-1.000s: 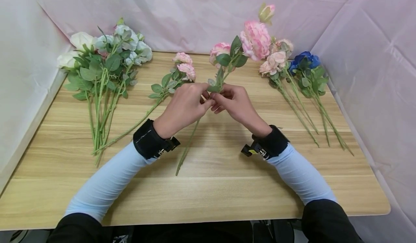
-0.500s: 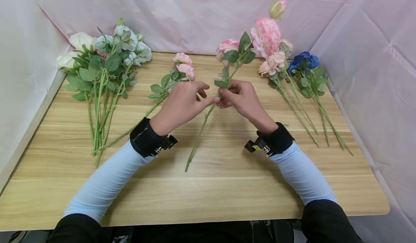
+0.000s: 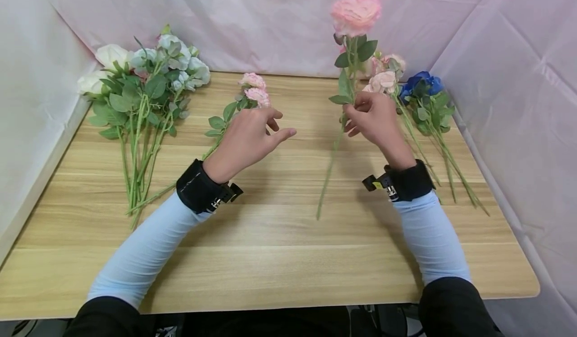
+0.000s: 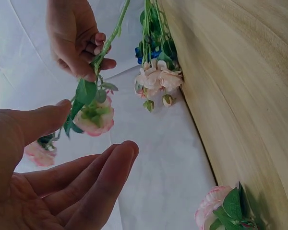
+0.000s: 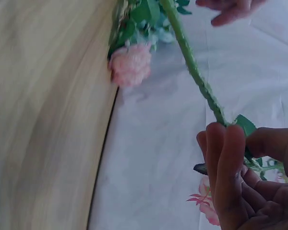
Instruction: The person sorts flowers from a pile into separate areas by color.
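Observation:
In the head view my right hand (image 3: 374,121) pinches the green stem of a pink artificial flower (image 3: 356,12), just below its leaves. The flower stands nearly upright over the table, and its top bud is cut off by the frame's upper edge. The right wrist view shows thumb and fingers of that hand curled about the stem (image 5: 197,72). My left hand (image 3: 245,139) holds nothing; its thumb and fingers are apart in the left wrist view. Beneath and behind it lies another pink flower stem (image 3: 258,96), partly covered by the hand and wrist.
A bunch of white and pale blue flowers (image 3: 149,76) lies on the left of the wooden table (image 3: 270,272). On the right lie pale pink flowers (image 3: 382,82) and a blue flower bunch (image 3: 423,84). White cloth (image 3: 252,26) hangs around the back and sides.
My left hand has let go of the flower stem and drawn slightly left. My right hand has carried the flower right and up, turning it more upright.

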### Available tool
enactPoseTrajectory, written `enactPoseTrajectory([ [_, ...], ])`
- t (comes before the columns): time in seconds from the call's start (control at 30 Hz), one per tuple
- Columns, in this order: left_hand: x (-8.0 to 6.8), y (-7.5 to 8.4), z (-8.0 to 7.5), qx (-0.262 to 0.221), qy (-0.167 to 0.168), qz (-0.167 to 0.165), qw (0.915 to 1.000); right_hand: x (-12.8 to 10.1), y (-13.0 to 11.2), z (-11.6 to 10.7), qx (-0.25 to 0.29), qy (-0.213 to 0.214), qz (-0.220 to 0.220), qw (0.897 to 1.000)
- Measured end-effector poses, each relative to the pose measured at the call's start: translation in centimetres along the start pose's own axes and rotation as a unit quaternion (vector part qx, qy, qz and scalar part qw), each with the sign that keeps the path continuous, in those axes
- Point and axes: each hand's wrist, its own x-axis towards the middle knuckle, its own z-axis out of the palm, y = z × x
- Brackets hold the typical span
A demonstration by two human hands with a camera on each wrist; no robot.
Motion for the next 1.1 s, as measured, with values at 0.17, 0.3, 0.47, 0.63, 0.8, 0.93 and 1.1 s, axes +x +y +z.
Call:
enactPoseTrajectory([
  [0.17,0.1,-0.3,-0.1,0.003,0.002,-0.005,1.0,0.6,0.8,-1.5,-0.114,0.024,0.001,0.993],
  [0.3,0.1,-0.4,-0.2,0.004,0.001,-0.006,1.0,1.2,1.9,-2.2,-0.182,0.03,0.018,0.983],
  [0.47,0.1,-0.6,-0.1,0.007,-0.001,-0.004,1.0,2.2,3.8,-2.5,-0.228,0.015,0.037,0.973],
  [0.63,0.1,-0.8,0.0,0.011,-0.004,-0.007,0.9999,3.4,5.6,-2.1,-0.246,-0.012,0.041,0.968],
  [0.8,0.2,-0.8,0.1,0.014,-0.007,-0.009,0.9998,4.3,6.8,-1.4,-0.261,-0.012,0.042,0.964],
  [0.93,0.3,-0.8,0.1,0.013,-0.008,-0.009,0.9998,4.5,7.5,-1.0,-0.251,-0.018,0.059,0.966],
  [1.1,0.3,-0.9,0.2,0.016,-0.01,-0.012,0.9998,4.6,8.2,-0.7,-0.243,-0.022,0.064,0.968],
])
